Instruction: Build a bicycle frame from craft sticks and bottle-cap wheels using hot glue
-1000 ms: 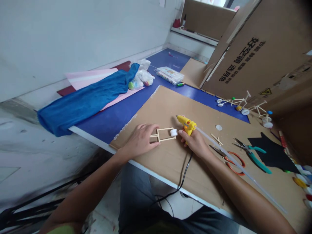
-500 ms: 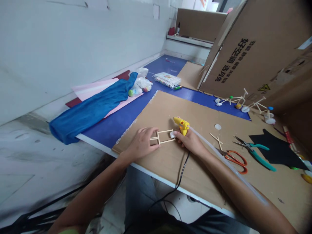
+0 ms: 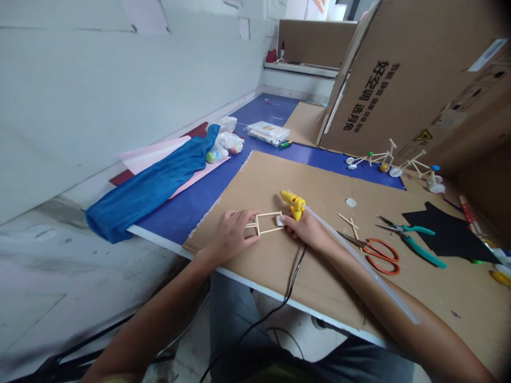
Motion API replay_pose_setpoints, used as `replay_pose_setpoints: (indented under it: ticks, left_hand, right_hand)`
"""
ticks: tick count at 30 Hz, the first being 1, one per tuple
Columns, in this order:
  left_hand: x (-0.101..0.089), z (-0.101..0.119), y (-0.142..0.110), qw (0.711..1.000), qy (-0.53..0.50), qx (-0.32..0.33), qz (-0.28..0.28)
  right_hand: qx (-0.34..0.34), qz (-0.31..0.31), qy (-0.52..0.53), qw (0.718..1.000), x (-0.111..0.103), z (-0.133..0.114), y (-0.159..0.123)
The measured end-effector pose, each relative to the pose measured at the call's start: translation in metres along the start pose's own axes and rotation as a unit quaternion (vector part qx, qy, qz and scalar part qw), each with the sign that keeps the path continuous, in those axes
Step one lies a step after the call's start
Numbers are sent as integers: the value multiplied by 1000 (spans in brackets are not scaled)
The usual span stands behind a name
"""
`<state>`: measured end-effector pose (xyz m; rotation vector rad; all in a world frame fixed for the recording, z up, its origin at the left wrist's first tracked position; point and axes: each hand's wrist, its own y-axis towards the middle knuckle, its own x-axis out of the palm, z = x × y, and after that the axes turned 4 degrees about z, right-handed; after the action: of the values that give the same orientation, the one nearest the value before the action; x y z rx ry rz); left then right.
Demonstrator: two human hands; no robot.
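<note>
A small frame of thin wooden sticks [image 3: 257, 226] lies low over the cardboard sheet [image 3: 259, 175]. My left hand [image 3: 235, 234] grips its left end between thumb and fingers. At the frame's right end is a small white piece [image 3: 279, 220], with the thumb of my right hand [image 3: 309, 230] pressed on it. That same hand is closed around a yellow hot glue gun [image 3: 294, 202], its nozzle pointing to the upper left. A long clear glue stick [image 3: 359, 255] runs back from the gun over my right forearm. The fingers under the gun are partly hidden.
To the right lie orange-handled scissors [image 3: 381, 255], teal-handled pliers [image 3: 419, 244], loose sticks [image 3: 349, 223], a white disc [image 3: 351, 202] and black sheet [image 3: 451, 231]. Stick models with wheels [image 3: 393, 165] stand behind. A black cord [image 3: 295, 276] hangs over the table edge. Blue cloth [image 3: 151, 183] lies left.
The view has shifted slightly. Both hands keep their hold on the stick frame and glue gun, with hardly any movement between them.
</note>
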<state>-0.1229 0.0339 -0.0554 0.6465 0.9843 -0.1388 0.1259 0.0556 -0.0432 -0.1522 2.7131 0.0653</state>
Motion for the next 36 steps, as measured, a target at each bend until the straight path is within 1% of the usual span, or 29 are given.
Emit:
replay_pose_setpoints:
  ticks: [3, 5, 9, 13, 18, 23, 26, 32, 36]
  left_hand:
    - [-2, -1, 1, 999, 19, 23, -21]
    - [-4, -1, 2, 998, 34, 34, -34]
    - [-8, -1, 4, 996, 47, 43, -58]
    - [-10, -2, 5, 996, 44, 45, -64]
    - [-12, 0, 5, 995, 33, 27, -90]
    - [-13, 1, 5, 995, 9, -1, -95]
    - [-14, 0, 7, 995, 1, -15, -102]
    - [-16, -2, 10, 994, -14, -16, -111]
    - [-18, -5, 8, 994, -8, -5, -111]
  right_hand:
    - [23, -9, -10, 1000, -1, -1, -1]
    - [25, -12, -11, 1000, -2, 0, -1]
    - [14, -10, 4, 1000, -1, 1, -1]
    - [-11, 7, 19, 1000, 0, 3, -1]
    - [-15, 9, -5, 1000, 1, 7, 0]
    - [-39, 14, -5, 999, 2, 11, 1]
    - [-38, 12, -6, 999, 2, 9, 2]
    - [-22, 3, -27, 999, 1, 3, 4]
    - [-7, -8, -55, 998, 1, 0, 5]
